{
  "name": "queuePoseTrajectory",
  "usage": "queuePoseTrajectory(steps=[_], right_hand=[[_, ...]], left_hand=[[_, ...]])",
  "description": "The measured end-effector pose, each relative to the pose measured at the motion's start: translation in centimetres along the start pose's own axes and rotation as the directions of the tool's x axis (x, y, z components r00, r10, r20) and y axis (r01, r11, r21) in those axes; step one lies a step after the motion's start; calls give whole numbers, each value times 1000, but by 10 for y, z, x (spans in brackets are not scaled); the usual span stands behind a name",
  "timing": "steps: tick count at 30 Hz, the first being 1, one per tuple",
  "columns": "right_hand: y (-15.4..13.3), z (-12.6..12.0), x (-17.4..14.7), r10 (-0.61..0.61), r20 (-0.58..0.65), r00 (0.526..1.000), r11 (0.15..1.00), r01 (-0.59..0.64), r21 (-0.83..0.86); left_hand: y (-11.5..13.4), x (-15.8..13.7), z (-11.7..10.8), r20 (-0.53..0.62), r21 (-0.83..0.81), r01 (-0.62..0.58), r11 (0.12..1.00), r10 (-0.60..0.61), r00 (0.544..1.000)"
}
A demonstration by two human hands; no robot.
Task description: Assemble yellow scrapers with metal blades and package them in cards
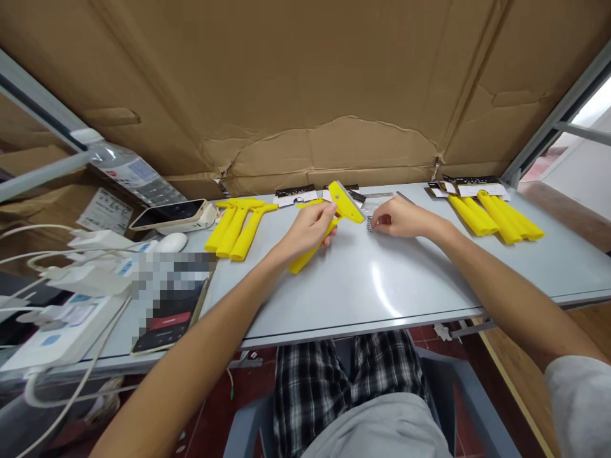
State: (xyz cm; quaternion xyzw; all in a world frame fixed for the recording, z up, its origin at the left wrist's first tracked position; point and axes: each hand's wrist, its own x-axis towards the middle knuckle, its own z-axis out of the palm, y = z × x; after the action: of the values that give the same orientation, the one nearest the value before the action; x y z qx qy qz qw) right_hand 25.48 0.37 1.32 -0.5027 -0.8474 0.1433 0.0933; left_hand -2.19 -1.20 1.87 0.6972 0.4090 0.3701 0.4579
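My left hand is closed round the handle of a yellow scraper, its wide head with a metal edge tilted up to the right. Just right of that head, my right hand reaches down to the tabletop with fingertips pinched together. At those fingertips lies a small cluster of dark metal bits, perhaps screws; what the fingers hold is too small to make out. Thin metal strips lie behind the right hand. Another yellow piece shows partly behind my left hand.
Several yellow scrapers lie at the left, and more with black-and-white cards at the right. Further left are a phone, a power strip with cables, a power bank and a bottle. Cardboard stands behind the table.
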Motion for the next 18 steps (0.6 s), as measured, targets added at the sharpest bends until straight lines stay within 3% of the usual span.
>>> queuePoseTrajectory(steps=[4, 8, 14, 18], right_hand=[[1, 4, 2, -21, 46, 999, 1000, 20, 12], [2, 7, 4, 9, 68, 998, 1000, -8, -8], [-3, 12, 3, 39, 75, 996, 999, -37, -30], [-2, 16, 4, 37, 46, 998, 999, -36, -18]], left_hand=[[-2, 4, 4, -114, -121, 79, 990, -93, 989], [-5, 5, 11, -212, -133, 92, 987, -119, 970], [-11, 3, 11, -166, 88, -22, 996, 36, 985], [-10, 3, 9, -140, 191, -28, 981, 56, 989]])
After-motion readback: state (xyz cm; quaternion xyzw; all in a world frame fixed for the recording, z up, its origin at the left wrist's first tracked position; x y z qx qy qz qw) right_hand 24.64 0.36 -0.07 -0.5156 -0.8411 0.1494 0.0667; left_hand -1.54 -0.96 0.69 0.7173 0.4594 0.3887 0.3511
